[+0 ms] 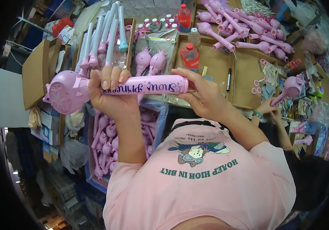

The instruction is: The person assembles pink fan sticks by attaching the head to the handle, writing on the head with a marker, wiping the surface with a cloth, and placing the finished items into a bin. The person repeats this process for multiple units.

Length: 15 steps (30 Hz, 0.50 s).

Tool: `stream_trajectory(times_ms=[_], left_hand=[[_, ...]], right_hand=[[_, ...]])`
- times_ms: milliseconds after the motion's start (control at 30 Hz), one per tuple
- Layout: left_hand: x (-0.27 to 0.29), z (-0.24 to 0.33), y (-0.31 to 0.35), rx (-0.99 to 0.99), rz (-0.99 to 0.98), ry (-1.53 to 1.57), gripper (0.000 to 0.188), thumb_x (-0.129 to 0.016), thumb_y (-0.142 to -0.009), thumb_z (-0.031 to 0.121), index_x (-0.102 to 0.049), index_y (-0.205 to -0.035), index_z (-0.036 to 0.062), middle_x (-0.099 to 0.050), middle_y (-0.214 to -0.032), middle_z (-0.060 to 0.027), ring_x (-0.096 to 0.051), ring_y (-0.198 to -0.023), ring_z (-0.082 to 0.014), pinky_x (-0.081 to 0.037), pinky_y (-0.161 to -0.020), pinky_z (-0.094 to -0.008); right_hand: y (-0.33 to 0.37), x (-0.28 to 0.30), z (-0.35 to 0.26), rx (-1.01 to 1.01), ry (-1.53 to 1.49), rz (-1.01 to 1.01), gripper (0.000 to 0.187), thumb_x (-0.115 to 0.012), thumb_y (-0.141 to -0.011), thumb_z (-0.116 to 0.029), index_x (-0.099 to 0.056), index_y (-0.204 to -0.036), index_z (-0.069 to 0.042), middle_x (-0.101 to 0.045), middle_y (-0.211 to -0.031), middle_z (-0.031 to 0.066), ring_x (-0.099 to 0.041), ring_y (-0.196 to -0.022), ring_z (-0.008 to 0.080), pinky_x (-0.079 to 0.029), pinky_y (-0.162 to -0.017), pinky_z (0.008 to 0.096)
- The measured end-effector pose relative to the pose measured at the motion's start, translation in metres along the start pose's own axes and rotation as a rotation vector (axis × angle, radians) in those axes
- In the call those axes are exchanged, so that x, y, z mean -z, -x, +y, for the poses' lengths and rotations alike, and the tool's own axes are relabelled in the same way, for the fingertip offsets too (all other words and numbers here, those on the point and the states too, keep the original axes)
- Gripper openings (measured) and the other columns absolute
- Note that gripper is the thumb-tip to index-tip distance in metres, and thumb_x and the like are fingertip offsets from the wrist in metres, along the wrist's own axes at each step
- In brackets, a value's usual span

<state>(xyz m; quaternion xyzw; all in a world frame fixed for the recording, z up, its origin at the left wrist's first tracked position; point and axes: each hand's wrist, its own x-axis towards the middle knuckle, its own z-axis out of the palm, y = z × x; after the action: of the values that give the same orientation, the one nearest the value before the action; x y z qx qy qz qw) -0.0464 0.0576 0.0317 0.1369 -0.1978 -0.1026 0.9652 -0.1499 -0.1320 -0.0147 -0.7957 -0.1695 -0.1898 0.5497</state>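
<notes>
A pink wand (137, 87) spans the far side of the blue-lined bin (161, 124), its head (66, 92) left of that bin. The left hand (112, 94) wraps closed around it near the head; right of the bin, the right hand (204, 94) pinches its end, half curled — seemingly fitting or checking. Turning that end calls for a firm left grip.

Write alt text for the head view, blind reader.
A pink toy wand is held sideways, left hand gripping near its round head, right hand at the other end. Below is a blue-rimmed bin of pink pieces; at right, a co-worker's hands hold a similar wand.
</notes>
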Motion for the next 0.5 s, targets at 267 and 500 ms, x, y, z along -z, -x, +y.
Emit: stream_trajectory(times_ms=[267,500], left_hand=[[-0.025,0.001,0.003,0.008,-0.045,0.021,0.029,-0.044,-0.094,0.016,-0.038,-0.066,0.0140,-0.040,-0.060,0.0037,-0.040,-0.055,-0.0073,-0.039,-0.060,-0.0274],[-0.040,0.002,0.006,-0.002,-0.185,-0.061,0.021,-0.047,-0.090,0.012,-0.040,-0.070,0.0127,-0.041,-0.060,0.0043,-0.040,-0.056,-0.0071,-0.037,-0.061,-0.0255]], right_hand=[[0.006,0.006,-0.008,0.159,0.058,0.032,0.051,-0.063,-0.086,-0.006,-0.039,-0.129,0.005,-0.053,-0.126,0.0235,-0.060,-0.110,0.0300,-0.053,-0.089,0.0369],[0.010,0.009,-0.010,0.239,0.071,0.035,0.053,-0.067,-0.083,-0.006,-0.040,-0.127,0.006,-0.055,-0.123,0.0247,-0.062,-0.106,0.0314,-0.054,-0.087,0.0363]])
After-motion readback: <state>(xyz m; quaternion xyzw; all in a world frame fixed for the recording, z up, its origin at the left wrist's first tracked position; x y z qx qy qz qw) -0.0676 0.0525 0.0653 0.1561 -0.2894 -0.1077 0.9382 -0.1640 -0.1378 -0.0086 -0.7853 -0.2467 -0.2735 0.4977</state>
